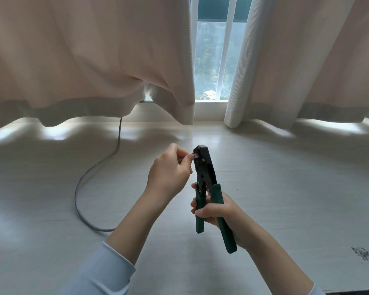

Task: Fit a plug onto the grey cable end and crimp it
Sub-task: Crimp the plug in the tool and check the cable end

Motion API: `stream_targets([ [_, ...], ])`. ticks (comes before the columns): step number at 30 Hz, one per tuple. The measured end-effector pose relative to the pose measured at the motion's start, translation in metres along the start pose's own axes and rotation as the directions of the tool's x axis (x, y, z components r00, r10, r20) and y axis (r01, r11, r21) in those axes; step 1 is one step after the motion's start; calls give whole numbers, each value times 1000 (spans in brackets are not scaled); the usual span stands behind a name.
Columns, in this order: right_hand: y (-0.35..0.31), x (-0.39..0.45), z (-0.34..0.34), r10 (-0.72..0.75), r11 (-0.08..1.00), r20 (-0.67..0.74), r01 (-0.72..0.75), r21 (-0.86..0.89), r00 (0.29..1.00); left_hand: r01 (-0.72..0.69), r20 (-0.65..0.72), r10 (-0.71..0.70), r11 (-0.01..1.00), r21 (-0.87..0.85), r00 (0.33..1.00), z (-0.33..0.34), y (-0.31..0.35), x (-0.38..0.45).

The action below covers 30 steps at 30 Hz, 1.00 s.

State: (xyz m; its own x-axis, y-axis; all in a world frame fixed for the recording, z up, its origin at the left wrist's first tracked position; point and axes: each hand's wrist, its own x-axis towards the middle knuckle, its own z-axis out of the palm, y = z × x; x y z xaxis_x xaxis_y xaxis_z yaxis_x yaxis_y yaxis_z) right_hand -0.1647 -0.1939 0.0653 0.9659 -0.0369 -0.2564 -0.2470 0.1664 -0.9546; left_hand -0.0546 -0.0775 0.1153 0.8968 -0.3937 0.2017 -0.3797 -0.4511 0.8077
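Note:
My left hand (170, 171) pinches the grey cable end with a clear plug (195, 156) on it, held against the side of the crimping tool's black head (205, 165). My right hand (217, 209) grips the tool's two green handles (221, 211), holding the tool upright above the floor. The grey cable (81, 184) loops over the pale floor to the left and runs up behind the curtain. The cable's stretch under my left hand is hidden.
Pale curtains (94, 60) hang across the back, parted at a window (213, 60). A small heap of cable scraps (360, 252) lies on the floor at the lower right. The pale floor (285, 167) spreads all around.

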Motion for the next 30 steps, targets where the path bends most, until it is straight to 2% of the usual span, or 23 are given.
stream_targets([
  [4,-8,-2,4,38,997,-18,-39,-72,999,29,52,-26,998,-56,998,1,-13,12],
  [10,-5,4,13,82,990,-145,-97,-98,986,31,163,-20,997,-68,986,6,-28,23],
  [14,-4,7,13,124,987,-208,-143,-77,970,40,178,-30,998,-51,984,15,-33,25],
  [30,-6,12,15,155,979,-268,-184,-88,951,41,205,-50,998,45,977,21,-41,33],
])
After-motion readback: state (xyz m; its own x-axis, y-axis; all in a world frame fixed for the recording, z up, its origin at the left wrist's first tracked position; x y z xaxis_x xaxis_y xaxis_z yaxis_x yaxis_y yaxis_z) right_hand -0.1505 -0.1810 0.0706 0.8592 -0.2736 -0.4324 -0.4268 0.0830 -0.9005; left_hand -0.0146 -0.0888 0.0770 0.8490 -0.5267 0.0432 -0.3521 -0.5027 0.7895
